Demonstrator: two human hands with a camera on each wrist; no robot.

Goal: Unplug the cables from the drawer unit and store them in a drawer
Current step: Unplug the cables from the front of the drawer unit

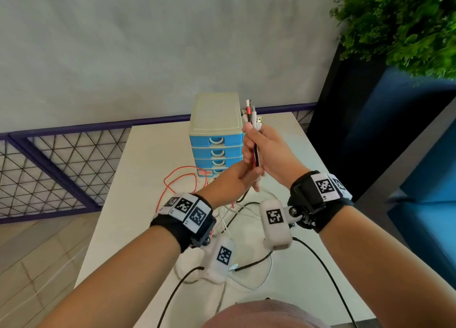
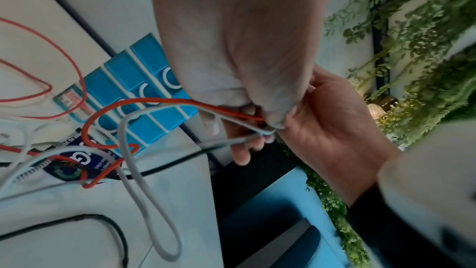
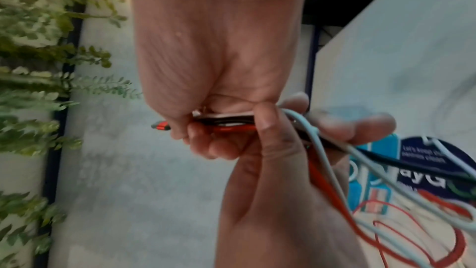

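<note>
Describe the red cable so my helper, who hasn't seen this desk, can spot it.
Start at the blue drawer unit on the white table. The red cable loops just left of its base, then rises into the right hand. Its neighbours are white or black.

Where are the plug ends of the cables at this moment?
In the head view, the plug ends stick up from the right hand, just right of the blue plastic drawer unit.
</note>
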